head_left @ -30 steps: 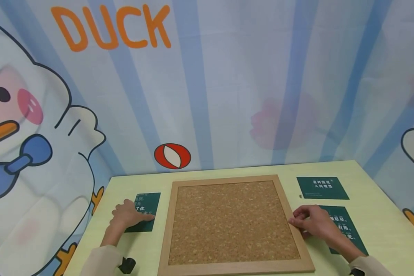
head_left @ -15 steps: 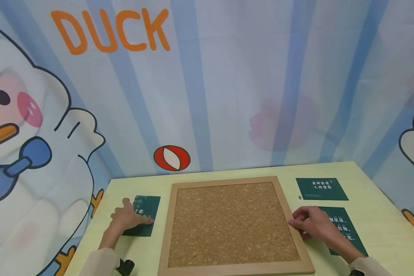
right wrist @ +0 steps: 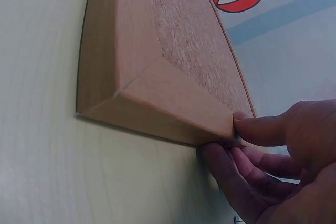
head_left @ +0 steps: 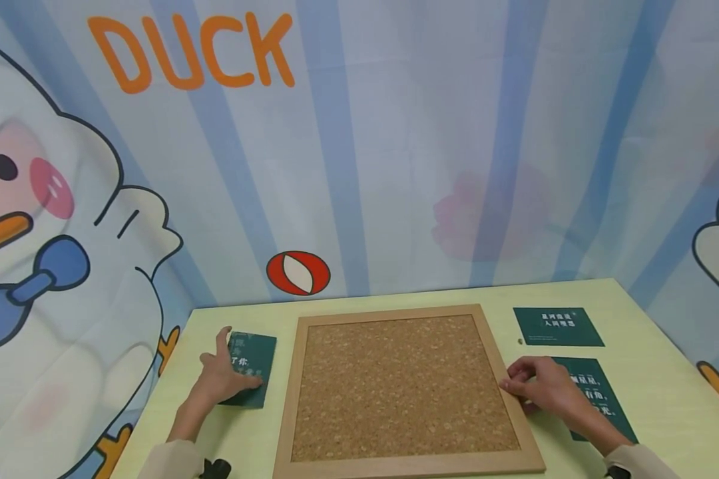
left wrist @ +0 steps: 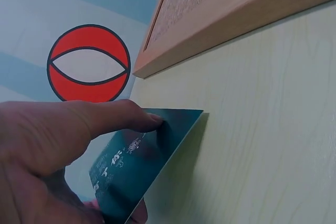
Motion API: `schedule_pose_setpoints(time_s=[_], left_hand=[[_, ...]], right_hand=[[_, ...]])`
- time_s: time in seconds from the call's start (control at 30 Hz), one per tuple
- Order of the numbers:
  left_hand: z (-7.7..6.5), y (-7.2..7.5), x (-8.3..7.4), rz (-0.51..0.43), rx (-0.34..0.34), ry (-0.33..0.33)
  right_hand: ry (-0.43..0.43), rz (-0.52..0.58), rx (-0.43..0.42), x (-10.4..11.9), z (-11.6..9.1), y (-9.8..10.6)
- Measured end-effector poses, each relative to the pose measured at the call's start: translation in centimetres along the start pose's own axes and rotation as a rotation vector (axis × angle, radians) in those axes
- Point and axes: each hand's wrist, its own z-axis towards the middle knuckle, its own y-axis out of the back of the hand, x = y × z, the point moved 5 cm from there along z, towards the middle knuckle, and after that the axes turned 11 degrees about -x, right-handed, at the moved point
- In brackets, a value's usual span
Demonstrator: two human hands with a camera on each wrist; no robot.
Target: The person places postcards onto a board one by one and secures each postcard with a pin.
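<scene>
My left hand [head_left: 218,378] holds a dark green card [head_left: 256,362] with white printed characters at the left of the table. In the left wrist view the thumb lies on top of the card [left wrist: 134,156], and fingertips show beneath its lower edge. The card is tilted, with a shadow on the tabletop under it. To the right, a cork board [head_left: 401,386] in a light wooden frame lies on the table. My right hand [head_left: 545,384] pinches the frame's right side, the thumb [right wrist: 262,129] on its upper face and the fingers low against its outer edge.
Two more green cards lie right of the board: one farther back [head_left: 558,327], another [head_left: 605,406] partly under my right forearm. A tiny dark speck [head_left: 520,341] is near the back card. A printed curtain [head_left: 395,146] hangs behind the pale yellow table [head_left: 251,446].
The left fingers have spread and shifted slightly, and the card now tilts up from the table. My right hand and the cork board stay in place.
</scene>
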Motion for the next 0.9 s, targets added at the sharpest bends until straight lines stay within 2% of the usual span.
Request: schedule_pose_setpoints(time_s=[0.13, 0.37, 0.5, 0.67, 0.9], left_hand=[[-0.1, 0.0, -0.3, -0.018, 0.02, -0.015], [-0.4, -0.8, -0.8, -0.093, 0.007, -0.032], [-1.1, -1.4, -1.8, -0.115, 0.009, -0.035], [-2.0, -2.0, -3.7, -0.133, 0.019, -0.071], [-3.5, -3.5, -5.9, -0.115, 0.048, -0.108]], right_hand=[[0.0, 0.007, -0.002, 0.0, 0.0, 0.0], [-0.017, 0.005, -0.005, 0.0, 0.0, 0.0], [-0.022, 0.004, -0.004, -0.1, 0.0, -0.1], [-0.015, 0.003, -0.004, -0.2, 0.1, -0.2], [-0.019, 0.0, -0.001, -0.2, 0.1, -0.2]])
